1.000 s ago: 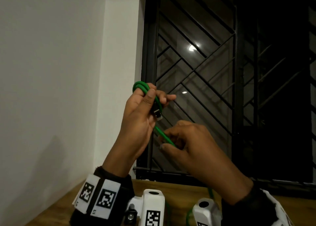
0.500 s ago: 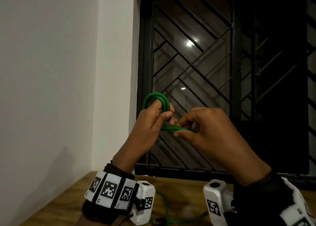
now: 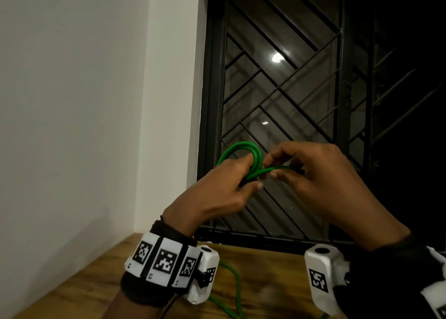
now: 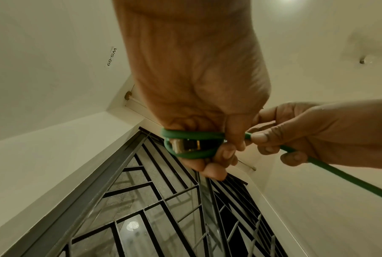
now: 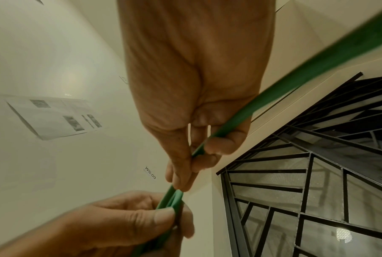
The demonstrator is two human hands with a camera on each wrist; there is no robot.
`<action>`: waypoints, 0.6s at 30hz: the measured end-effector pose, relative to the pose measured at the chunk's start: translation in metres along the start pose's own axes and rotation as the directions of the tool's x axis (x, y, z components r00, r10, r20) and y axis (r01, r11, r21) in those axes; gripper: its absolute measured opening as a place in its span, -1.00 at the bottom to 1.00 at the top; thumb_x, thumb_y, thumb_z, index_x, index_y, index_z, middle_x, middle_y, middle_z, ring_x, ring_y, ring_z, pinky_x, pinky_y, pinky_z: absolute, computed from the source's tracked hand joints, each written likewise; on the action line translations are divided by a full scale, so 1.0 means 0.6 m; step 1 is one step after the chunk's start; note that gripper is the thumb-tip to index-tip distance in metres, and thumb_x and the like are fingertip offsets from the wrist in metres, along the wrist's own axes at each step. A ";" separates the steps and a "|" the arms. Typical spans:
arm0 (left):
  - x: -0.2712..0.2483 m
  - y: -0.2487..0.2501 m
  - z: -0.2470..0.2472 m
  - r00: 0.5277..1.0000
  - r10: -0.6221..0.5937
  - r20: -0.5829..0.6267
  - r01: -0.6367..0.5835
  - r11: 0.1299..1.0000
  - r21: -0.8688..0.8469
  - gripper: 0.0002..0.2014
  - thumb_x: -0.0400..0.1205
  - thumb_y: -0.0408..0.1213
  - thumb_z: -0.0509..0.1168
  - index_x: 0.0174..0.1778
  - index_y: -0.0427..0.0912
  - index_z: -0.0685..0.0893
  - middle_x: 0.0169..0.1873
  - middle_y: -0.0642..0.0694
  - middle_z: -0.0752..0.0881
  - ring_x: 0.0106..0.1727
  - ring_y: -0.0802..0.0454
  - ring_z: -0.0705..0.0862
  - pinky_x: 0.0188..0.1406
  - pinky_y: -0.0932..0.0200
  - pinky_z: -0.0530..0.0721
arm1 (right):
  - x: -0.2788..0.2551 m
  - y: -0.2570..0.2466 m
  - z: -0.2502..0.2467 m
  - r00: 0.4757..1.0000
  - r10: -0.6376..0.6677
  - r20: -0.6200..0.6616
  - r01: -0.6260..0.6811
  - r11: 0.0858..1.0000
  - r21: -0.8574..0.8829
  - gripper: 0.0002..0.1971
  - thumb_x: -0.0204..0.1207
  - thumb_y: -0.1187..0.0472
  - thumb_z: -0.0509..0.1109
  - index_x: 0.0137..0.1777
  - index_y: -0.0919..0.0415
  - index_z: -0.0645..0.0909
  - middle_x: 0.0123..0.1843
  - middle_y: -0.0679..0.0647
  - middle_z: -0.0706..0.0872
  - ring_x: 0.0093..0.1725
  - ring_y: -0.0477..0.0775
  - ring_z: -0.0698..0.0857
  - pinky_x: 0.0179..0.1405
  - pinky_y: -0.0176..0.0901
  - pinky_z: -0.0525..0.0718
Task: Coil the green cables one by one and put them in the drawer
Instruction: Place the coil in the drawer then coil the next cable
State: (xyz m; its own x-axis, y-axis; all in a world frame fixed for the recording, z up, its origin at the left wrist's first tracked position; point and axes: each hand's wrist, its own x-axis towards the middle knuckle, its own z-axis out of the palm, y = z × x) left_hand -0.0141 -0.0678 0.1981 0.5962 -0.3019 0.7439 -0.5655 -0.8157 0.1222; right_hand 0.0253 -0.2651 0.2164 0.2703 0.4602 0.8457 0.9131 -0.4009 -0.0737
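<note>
Left hand [image 3: 224, 188] pinches the coil [image 3: 241, 159] of the cable mid-air over the table [image 3: 72, 294], right hand [image 3: 311, 173] just beside it pinching the free run, which trails right and down, so next wrap feeds from the right.

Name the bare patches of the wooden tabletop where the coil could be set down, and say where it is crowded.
Bare wood shows on the wooden tabletop between the white wall and the left hand's wristband, and along the window grille's foot between both wrists. Loose green cable crowds the near middle. The right hand feeds the held coil above.
</note>
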 end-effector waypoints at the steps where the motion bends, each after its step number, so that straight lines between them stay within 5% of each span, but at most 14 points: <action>1: 0.001 -0.001 0.000 1.000 -0.007 -0.001 0.007 1.000 -0.005 -0.88 0.69 -0.11 0.23 -0.01 -0.08 0.52 -0.31 -0.01 0.58 -0.30 -0.01 0.59 -0.31 -0.04 0.58 | 0.000 0.001 0.000 1.000 -0.008 0.005 0.008 1.000 0.007 -0.81 0.51 0.13 0.56 0.04 -0.17 0.72 -0.06 -0.31 0.77 -0.08 -0.31 0.67 -0.09 -0.11 0.72; 3: 0.002 -0.003 0.000 1.000 -0.026 -0.007 0.026 1.000 -0.004 -0.78 0.69 -0.06 0.17 0.00 -0.14 0.55 -0.29 -0.08 0.62 -0.26 -0.08 0.63 -0.22 -0.23 0.62 | 0.002 0.004 -0.001 1.000 -0.023 -0.002 0.023 1.000 0.006 -0.80 0.52 0.17 0.55 0.05 -0.16 0.73 -0.05 -0.30 0.77 -0.05 -0.31 0.68 -0.07 -0.10 0.73; 7: -0.004 0.003 -0.004 0.998 -0.049 0.044 0.052 0.997 -0.054 -0.67 0.71 -0.04 0.09 -0.02 -0.20 0.65 -0.32 -0.06 0.65 -0.28 -0.07 0.67 -0.18 -0.23 0.67 | 0.005 0.017 -0.001 0.998 -0.036 -0.051 0.035 0.999 -0.017 -0.86 0.50 0.05 0.55 0.04 -0.16 0.74 -0.09 -0.30 0.77 -0.04 -0.29 0.70 -0.06 -0.01 0.77; 10: -0.004 0.005 -0.006 0.990 -0.064 0.122 0.093 0.965 -0.245 -0.64 0.73 -0.10 0.08 -0.13 -0.26 0.67 -0.46 0.01 0.58 -0.43 -0.02 0.58 -0.33 -0.03 0.64 | 0.007 0.027 0.000 0.996 -0.060 -0.061 0.060 0.998 -0.012 -0.89 0.51 0.01 0.47 0.02 -0.17 0.75 -0.08 -0.30 0.77 -0.02 -0.27 0.72 -0.04 0.03 0.77; 13: -0.006 0.008 -0.010 0.982 -0.062 0.181 0.137 0.888 -0.439 -0.67 0.74 -0.16 0.10 -0.22 -0.25 0.61 -0.55 0.08 0.52 -0.53 0.15 0.48 -0.44 0.26 0.54 | 0.010 0.035 0.002 0.994 -0.096 -0.059 0.098 0.994 0.045 -0.78 0.57 0.24 0.49 0.05 -0.15 0.77 -0.02 -0.26 0.79 0.03 -0.26 0.73 0.03 0.01 0.77; 18: -0.009 0.013 -0.016 0.988 -0.046 0.149 0.125 0.806 -0.579 -0.77 0.69 -0.23 0.22 -0.30 -0.18 0.53 -0.55 0.09 0.48 -0.60 0.19 0.46 -0.58 0.34 0.50 | 0.014 0.038 0.009 0.984 -0.150 -0.092 0.153 0.988 0.031 -0.77 0.63 0.28 0.43 0.09 -0.11 0.72 0.00 -0.21 0.76 0.03 -0.21 0.72 0.00 -0.04 0.75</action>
State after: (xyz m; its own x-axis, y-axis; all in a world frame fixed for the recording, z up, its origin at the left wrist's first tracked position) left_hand -0.0271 -0.0677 0.2016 0.6999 -0.3344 0.6311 -0.7111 -0.4096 0.5715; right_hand 0.0499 -0.2663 0.2190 0.1014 0.4404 0.8921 0.9527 -0.3011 0.0404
